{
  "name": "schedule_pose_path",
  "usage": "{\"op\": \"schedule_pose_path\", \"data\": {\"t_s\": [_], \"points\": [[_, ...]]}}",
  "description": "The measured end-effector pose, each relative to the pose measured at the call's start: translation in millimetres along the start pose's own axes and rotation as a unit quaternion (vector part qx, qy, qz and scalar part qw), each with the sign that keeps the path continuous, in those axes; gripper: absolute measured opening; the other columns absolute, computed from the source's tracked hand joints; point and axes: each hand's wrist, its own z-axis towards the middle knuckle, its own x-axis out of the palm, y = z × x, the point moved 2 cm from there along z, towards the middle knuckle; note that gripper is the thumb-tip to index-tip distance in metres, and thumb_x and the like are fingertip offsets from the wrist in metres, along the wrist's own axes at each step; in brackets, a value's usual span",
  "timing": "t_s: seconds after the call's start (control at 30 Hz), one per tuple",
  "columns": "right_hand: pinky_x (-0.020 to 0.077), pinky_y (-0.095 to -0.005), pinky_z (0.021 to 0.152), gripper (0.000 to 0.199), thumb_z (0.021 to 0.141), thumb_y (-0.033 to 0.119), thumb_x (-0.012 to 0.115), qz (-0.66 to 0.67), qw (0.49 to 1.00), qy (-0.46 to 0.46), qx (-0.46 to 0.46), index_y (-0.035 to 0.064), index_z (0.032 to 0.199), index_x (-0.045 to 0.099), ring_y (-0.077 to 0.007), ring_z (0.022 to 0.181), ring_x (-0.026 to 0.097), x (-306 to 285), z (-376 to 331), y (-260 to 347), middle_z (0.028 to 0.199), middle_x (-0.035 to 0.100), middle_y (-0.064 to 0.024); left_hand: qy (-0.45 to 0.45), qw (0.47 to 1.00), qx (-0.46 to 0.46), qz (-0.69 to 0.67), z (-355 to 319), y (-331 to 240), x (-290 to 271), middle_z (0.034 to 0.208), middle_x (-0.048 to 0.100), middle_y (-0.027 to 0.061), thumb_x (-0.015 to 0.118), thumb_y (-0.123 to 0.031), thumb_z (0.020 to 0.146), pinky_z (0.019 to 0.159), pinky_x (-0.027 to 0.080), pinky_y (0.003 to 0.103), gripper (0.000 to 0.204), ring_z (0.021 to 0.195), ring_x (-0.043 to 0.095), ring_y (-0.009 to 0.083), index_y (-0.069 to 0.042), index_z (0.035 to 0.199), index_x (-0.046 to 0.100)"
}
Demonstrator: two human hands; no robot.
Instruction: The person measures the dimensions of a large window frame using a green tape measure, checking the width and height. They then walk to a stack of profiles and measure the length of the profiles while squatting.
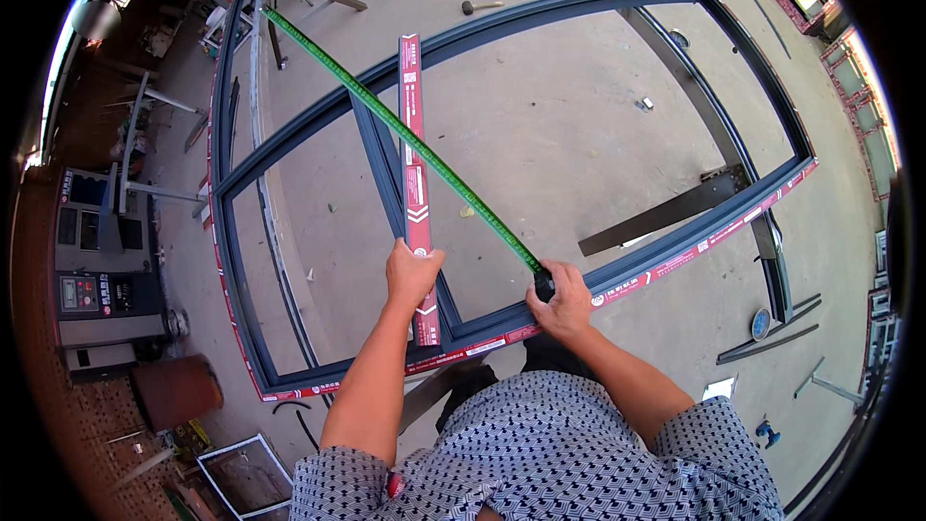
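Observation:
A large dark grey window frame with crossbars lies raised above the floor in front of me, its outer edges covered in red printed film. My left hand is wrapped round a straight bar with red and white film, which lies across the frame alongside a grey crossbar. At the near rail, my right hand grips the black case of a tape measure. Its green blade runs diagonally over the bar to the far left part of the frame.
A rubber mallet lies on the floor beyond the frame. To the left stand a grey machine and a dark red bin. Dark strips, a round tin and a blue drill are on the floor at right.

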Motion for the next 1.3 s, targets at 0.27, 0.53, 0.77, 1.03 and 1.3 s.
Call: {"op": "schedule_pose_path", "data": {"t_s": [0.27,0.53,0.77,1.03,1.3], "points": [[0.0571,-0.0434,0.085,0.044,0.079,0.021,0.077,0.021,0.999,0.029,-0.033,0.0074,0.119,0.066,-0.0347,0.102,0.066,-11.0,0.4,-8.9,0.111,0.067,-0.0158,-0.008,0.997,-0.014,-0.08,6.3,-20.4,26.0,0.096,0.073,0.0252,0.075,-0.026,0.073,0.084,0.055,0.044,0.044,0.09,0.073,0.0377,0.008,0.1,0.064],[0.0547,-0.0411,0.09,0.041,0.082,0.018,0.077,0.098,0.995,0.011,-0.018,0.0044,0.118,0.065,-0.034,0.104,0.064,-44.6,7.3,-17.6,0.109,0.065,-0.016,0.061,0.994,0.086,-0.04,-27.8,-53.4,49.6,0.095,0.072,0.0211,0.072,-0.018,0.075,0.08,0.055,0.043,0.039,0.083,0.071,0.0332,0.007,0.102,0.059],[0.0542,-0.0416,0.09,0.042,0.08,0.016,0.079,0.095,0.992,-0.08,-0.02,0.0032,0.118,0.066,-0.034,0.103,0.064,-95.8,3.3,-24.1,0.108,0.066,-0.0163,0.206,0.949,0.222,0.083,-63.6,-129.8,75.0,0.092,0.073,0.025,0.075,-0.019,0.073,0.081,0.057,0.048,0.038,0.089,0.072,0.0446,0.001,0.102,0.061],[0.0542,-0.0406,0.092,0.042,0.081,0.011,0.08,0.088,0.981,-0.158,0.065,0.0029,0.119,0.065,-0.0328,0.104,0.065,-142.6,-28.4,-43.8,0.109,0.066,-0.0163,0.336,0.858,0.361,0.142,-95.6,-184.3,138.0,0.09,0.073,0.0257,0.079,-0.024,0.072,0.081,0.057,0.05,0.043,0.086,0.071,0.0448,0.001,0.103,0.061],[0.0554,-0.0424,0.089,0.041,0.081,0.014,0.078,0.076,0.969,-0.2,0.126,0.0046,0.119,0.065,-0.0355,0.102,0.066,-149.8,-52.7,-76.2,0.109,0.066,-0.0171,0.391,0.82,0.369,0.195,-117.4,-199.7,169.4,0.087,0.073,0.0273,0.079,-0.025,0.072,0.078,0.057,0.051,0.045,0.086,0.071,0.0458,0.002,0.103,0.061]]}}
